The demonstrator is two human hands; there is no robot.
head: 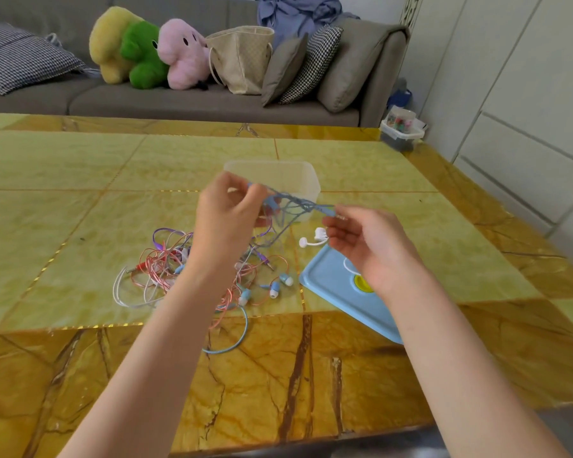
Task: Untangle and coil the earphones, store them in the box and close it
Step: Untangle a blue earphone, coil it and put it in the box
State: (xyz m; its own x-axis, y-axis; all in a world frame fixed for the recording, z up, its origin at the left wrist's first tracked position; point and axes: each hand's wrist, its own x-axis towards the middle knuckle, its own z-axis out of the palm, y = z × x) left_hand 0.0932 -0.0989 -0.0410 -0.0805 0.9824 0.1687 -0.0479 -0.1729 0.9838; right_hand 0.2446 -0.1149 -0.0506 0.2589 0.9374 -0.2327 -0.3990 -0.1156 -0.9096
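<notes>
A blue-grey earphone cable (pixel 291 201) is stretched in the air between my hands, above the table. My left hand (pixel 229 216) pinches its left part. My right hand (pixel 364 242) pinches the plug end near the cable's right tip. Below lies a tangled heap of earphones (pixel 186 269) with pink, purple, white and blue cords, and blue-white earbuds (pixel 275 287) at its right. A clear plastic box (pixel 298 180) stands open behind my hands. Its light blue lid (pixel 331 289) lies flat at the right, partly under my right wrist.
White earbuds (pixel 313 239) rest beside the lid's far corner. A blue cable loop (pixel 232 342) trails toward the table's near edge. A sofa with plush toys (pixel 146 51), cushions and a bag stands beyond the table. A small container (pixel 401 130) sits past the far right corner.
</notes>
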